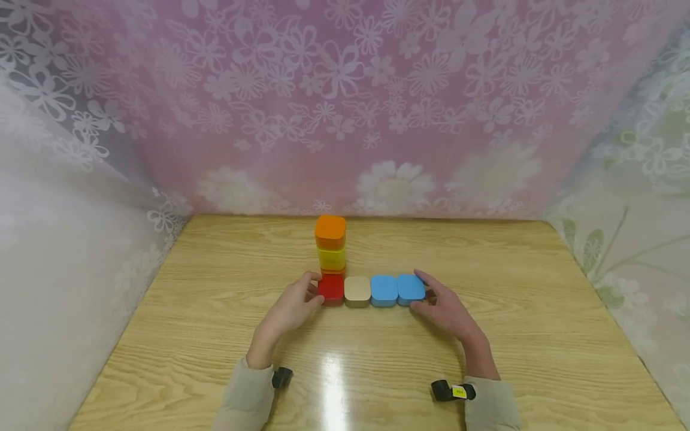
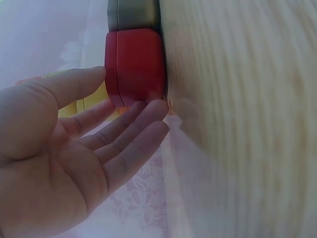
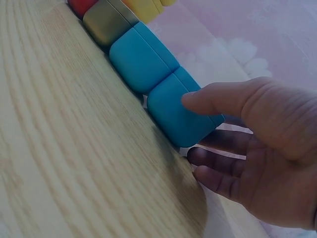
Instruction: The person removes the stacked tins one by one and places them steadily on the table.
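Four-sided rounded blocks stand side by side in a row: a red block (image 1: pixel 331 290), a tan block (image 1: pixel 357 291), a blue block (image 1: pixel 384 291) and a second blue block (image 1: pixel 411 290). A thin seam runs round each. At the row's left end my left hand (image 1: pixel 293 304) touches the red block with its thumb and loosely extended fingers. My right hand (image 1: pixel 446 305) holds the outer blue block, thumb (image 3: pixel 208 100) on its near face and index finger mostly hidden behind it. The other right fingers are beside its end, low over the table.
Behind the red block rises a stack, with an orange block (image 1: pixel 330 231) above a yellow block (image 1: pixel 332 258) and a partly hidden orange one below. Wood-grain table (image 1: pixel 215 263) extends around them. Floral cloth (image 1: pixel 345 108) hangs at the back and sides.
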### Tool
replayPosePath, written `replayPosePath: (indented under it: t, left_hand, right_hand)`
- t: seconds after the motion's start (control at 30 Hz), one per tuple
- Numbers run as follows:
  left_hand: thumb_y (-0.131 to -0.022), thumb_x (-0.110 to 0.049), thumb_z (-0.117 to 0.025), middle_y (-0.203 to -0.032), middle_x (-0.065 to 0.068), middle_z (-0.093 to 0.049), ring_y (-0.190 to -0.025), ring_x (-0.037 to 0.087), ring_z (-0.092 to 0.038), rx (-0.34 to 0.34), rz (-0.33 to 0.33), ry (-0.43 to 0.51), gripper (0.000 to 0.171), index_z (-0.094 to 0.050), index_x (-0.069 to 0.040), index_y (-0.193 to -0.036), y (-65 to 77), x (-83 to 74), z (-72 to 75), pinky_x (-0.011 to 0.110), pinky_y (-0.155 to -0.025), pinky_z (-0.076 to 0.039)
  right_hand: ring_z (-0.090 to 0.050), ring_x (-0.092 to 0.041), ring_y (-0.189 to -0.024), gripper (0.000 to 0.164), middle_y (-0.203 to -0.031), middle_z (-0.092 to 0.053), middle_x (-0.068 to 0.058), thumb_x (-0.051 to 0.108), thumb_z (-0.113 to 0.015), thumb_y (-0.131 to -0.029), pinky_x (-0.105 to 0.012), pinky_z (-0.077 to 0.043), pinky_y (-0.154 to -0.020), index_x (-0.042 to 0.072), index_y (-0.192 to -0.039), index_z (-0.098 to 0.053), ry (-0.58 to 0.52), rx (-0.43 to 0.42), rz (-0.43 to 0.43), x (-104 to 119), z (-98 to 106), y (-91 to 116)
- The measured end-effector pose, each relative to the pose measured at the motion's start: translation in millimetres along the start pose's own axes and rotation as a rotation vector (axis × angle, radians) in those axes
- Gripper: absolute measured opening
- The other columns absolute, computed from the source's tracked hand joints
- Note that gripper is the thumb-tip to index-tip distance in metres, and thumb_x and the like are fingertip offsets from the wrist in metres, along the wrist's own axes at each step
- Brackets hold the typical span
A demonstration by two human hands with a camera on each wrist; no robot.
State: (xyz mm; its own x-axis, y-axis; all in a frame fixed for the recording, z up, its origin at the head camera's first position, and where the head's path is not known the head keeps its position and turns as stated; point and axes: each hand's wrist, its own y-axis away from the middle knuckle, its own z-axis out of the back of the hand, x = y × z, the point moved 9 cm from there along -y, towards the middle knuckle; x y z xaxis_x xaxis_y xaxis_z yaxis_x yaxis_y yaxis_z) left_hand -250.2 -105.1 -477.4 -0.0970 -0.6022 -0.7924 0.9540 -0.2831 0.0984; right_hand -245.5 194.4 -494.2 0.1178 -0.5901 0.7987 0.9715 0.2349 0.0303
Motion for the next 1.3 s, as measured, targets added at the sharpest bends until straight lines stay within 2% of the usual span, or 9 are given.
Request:
replayPosePath:
  t: [0.4, 0.97, 1.3]
  left_hand:
    - [-0.099, -0.013, -0.062, -0.116, 0.012, -0.065, -0.107, 0.027, -0.064, 0.006, -0.01, -0.016, 0.04, -0.049, -0.005, -0.136, -0.4, -1.8, 0.4, 0.043, -0.09, -0.055]
    - [-0.098, -0.014, -0.062, -0.116, 0.011, -0.065, -0.108, 0.027, -0.063, 0.013, 0.016, -0.019, 0.039, -0.051, -0.006, -0.135, 4.1, 0.8, 2.7, 0.044, -0.091, -0.054]
    - [-0.098, -0.015, -0.063, -0.114, 0.01, -0.065, -0.107, 0.026, -0.063, 0.013, 0.01, -0.014, 0.04, -0.051, -0.007, -0.135, 3.3, 2.0, 1.6, 0.043, -0.09, -0.055]
  right_hand:
    - [-0.059, -0.032, -0.11, 0.071, -0.137, -0.054, -0.02, 0.012, -0.07, -0.092, -0.05, -0.049, -0.094, 0.007, -0.154, -0.035, -0.016, -0.003, 0.002, -1.6, 1.6, -0.5]
    - [-0.058, -0.033, -0.111, 0.071, -0.135, -0.055, -0.022, 0.013, -0.07, -0.092, -0.049, -0.048, -0.094, 0.004, -0.153, -0.035, -0.014, -0.001, 0.028, 0.1, -1.5, 0.0]
    - [-0.056, -0.032, -0.113, 0.07, -0.138, -0.053, -0.022, 0.014, -0.071, -0.092, -0.049, -0.048, -0.095, 0.005, -0.152, -0.036, -0.037, -0.002, 0.013, -0.6, -0.4, 0.6]
